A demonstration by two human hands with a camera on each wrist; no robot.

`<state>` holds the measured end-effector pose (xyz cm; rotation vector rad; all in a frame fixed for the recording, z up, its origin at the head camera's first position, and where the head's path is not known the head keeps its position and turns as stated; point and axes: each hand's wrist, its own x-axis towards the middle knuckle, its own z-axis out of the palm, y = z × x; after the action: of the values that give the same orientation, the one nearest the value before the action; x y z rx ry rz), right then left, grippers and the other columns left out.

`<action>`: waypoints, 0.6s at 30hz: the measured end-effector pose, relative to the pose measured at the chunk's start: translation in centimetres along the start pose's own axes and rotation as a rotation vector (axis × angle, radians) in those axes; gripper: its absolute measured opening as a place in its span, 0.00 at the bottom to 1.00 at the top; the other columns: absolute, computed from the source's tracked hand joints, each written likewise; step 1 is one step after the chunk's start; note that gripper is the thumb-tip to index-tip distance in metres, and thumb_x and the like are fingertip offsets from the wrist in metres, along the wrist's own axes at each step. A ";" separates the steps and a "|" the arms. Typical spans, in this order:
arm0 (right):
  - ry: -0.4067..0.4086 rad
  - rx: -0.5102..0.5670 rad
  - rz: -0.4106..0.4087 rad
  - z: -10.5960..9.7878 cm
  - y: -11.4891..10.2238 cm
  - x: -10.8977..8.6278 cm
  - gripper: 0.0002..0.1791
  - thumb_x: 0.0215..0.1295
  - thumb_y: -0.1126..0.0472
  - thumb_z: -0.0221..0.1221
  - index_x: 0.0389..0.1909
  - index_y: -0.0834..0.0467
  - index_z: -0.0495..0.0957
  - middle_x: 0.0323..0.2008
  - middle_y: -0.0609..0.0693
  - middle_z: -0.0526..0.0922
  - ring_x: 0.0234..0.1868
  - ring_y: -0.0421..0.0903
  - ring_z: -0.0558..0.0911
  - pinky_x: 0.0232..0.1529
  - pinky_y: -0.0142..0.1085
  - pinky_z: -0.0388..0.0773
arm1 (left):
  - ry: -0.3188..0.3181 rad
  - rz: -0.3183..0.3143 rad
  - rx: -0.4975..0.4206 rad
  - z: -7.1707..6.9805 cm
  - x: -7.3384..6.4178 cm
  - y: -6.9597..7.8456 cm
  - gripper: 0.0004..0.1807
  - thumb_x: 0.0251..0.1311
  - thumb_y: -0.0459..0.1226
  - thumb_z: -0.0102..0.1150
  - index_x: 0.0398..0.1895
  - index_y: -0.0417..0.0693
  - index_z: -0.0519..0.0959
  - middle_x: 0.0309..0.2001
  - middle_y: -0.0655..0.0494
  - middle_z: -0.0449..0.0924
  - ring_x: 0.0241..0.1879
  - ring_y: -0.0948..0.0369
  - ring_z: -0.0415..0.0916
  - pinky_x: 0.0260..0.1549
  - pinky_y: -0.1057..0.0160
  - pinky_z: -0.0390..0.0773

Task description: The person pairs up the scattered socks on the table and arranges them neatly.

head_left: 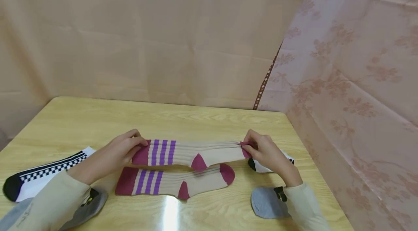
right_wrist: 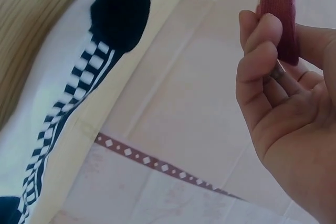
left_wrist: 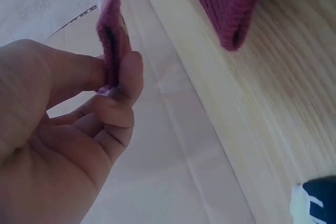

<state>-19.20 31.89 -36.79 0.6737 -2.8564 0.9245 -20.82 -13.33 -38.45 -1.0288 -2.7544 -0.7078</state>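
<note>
Stretched between both hands is a cream sock (head_left: pixel 186 152) with purple stripes and maroon cuff, heel and toe. My left hand (head_left: pixel 125 147) pinches its maroon cuff (left_wrist: pixel 111 40) between thumb and fingers, as the left wrist view shows up close. At the other end my right hand (head_left: pixel 266 151) pinches the maroon toe (right_wrist: pixel 281 24). Just below it in the head view, a matching striped sock (head_left: pixel 169 183) lies flat on the table, cuff to the left and toe to the right.
On the wooden table (head_left: pixel 196 122), a white sock with black checks (head_left: pixel 49 173) lies at the left, partly behind the left arm. Another checked sock (right_wrist: pixel 63 93) is by the right hand. Grey socks (head_left: pixel 267 202) lie under both forearms. Curtains (head_left: pixel 163 42) hang behind and at the right.
</note>
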 end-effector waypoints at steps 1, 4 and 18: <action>-0.013 -0.003 0.001 0.1 -0.2 0.0 0.08 0.68 0.68 0.61 0.34 0.54 0.73 0.23 0.45 0.80 0.23 0.41 0.78 0.25 0.31 0.78 | -0.006 0.003 -0.002 -0.1 -0.1 -0.1 0.11 0.61 0.24 0.62 0.45 0.42 0.83 0.40 0.57 0.74 0.39 0.61 0.75 0.38 0.60 0.84; -0.063 -0.004 -0.003 0.3 -0.9 0.0 0.05 0.70 0.66 0.60 0.35 0.56 0.73 0.25 0.44 0.82 0.24 0.45 0.80 0.26 0.31 0.78 | -0.015 0.001 0.007 -0.3 -0.6 -0.3 0.11 0.63 0.24 0.60 0.45 0.42 0.83 0.39 0.57 0.74 0.38 0.63 0.75 0.37 0.62 0.83; -0.178 -0.075 -0.016 2.0 -3.2 0.0 0.09 0.67 0.68 0.62 0.34 0.54 0.72 0.29 0.44 0.83 0.24 0.33 0.75 0.24 0.28 0.77 | -0.118 -0.081 0.122 -1.4 -2.0 -0.1 0.11 0.60 0.21 0.59 0.40 0.41 0.84 0.36 0.54 0.76 0.33 0.62 0.76 0.31 0.62 0.82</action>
<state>-17.65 28.42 -36.70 0.8079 -3.0169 0.7883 -19.41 -15.18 -37.81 -0.9692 -2.9128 -0.4960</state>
